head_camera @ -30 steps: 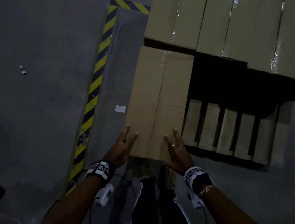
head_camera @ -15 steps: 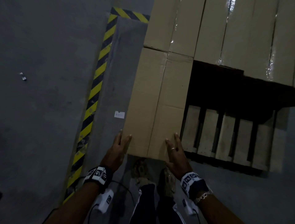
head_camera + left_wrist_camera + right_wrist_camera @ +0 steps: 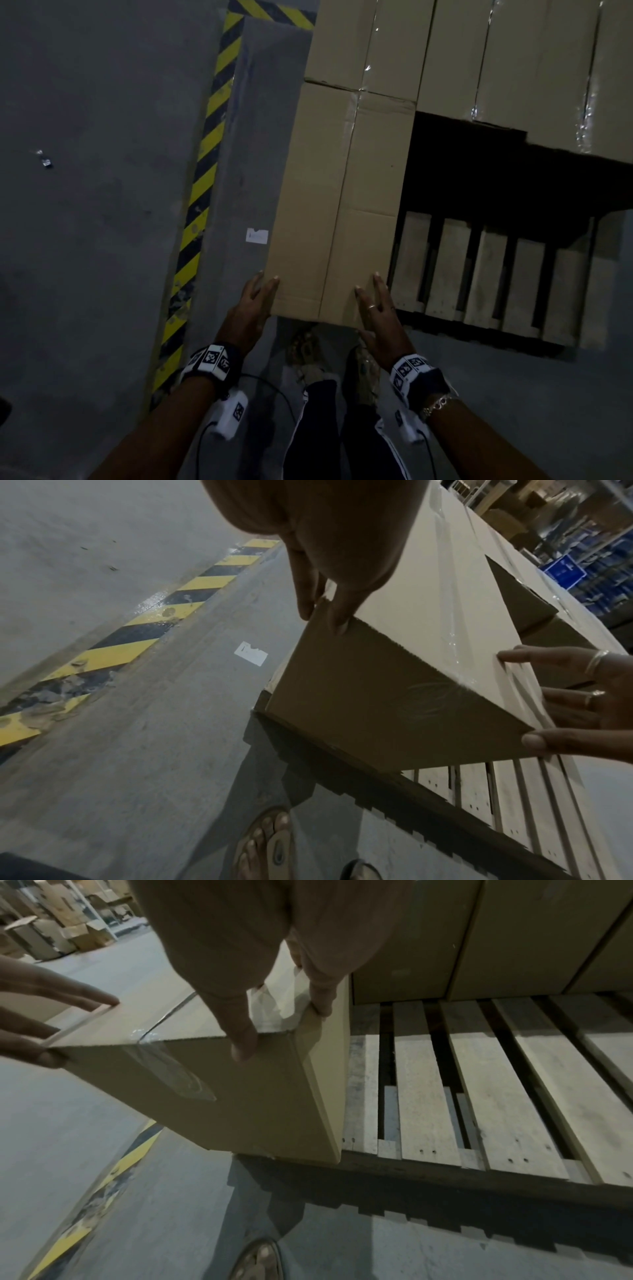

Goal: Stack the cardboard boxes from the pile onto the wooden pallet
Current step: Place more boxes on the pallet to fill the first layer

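A long taped cardboard box (image 3: 342, 205) lies on the left end of the wooden pallet (image 3: 486, 274), its far end against the row of stacked boxes (image 3: 479, 51). My left hand (image 3: 255, 301) touches its near left corner with straight fingers (image 3: 308, 607). At the near right corner my right hand (image 3: 375, 308) rests flat, thumb (image 3: 243, 1047) on the near face (image 3: 240, 1096) and a finger on the right side edge. The right wrist view shows bare pallet slats (image 3: 479, 1083) right of the box.
A yellow-and-black hazard stripe (image 3: 202, 171) runs along the grey floor left of the pallet, with a white label (image 3: 257, 236) beside the box. My sandalled feet (image 3: 308, 349) stand just before the pallet's front edge. Warehouse shelving (image 3: 582, 547) shows far off.
The box has slid away from me until the dark gap to the rear row closed. Both hands followed it forward and now sit at its near corners.
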`<state>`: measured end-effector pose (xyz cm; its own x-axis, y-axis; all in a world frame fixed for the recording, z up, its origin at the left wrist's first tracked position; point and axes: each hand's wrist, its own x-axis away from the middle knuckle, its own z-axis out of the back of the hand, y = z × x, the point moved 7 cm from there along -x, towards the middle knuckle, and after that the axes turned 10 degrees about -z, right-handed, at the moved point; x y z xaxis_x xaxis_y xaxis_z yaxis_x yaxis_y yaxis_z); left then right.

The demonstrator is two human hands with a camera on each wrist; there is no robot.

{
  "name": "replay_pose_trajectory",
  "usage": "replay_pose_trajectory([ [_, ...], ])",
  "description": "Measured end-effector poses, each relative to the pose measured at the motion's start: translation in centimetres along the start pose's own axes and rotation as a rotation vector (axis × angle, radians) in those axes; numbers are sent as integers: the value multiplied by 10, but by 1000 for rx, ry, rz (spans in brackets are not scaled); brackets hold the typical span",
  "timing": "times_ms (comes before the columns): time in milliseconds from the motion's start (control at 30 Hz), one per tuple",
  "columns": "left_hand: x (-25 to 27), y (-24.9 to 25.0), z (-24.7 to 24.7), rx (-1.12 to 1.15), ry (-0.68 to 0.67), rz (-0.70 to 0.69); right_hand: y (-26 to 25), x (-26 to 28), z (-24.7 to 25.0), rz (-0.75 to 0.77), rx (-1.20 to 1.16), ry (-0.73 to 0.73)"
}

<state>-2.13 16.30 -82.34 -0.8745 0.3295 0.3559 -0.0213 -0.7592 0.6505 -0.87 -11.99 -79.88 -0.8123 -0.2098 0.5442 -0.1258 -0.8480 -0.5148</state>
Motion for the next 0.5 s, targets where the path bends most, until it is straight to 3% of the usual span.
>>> replay_pose_trajectory([
  [500,6,12,-10,63,69,11,24,2,3,-20,-52,16],
])
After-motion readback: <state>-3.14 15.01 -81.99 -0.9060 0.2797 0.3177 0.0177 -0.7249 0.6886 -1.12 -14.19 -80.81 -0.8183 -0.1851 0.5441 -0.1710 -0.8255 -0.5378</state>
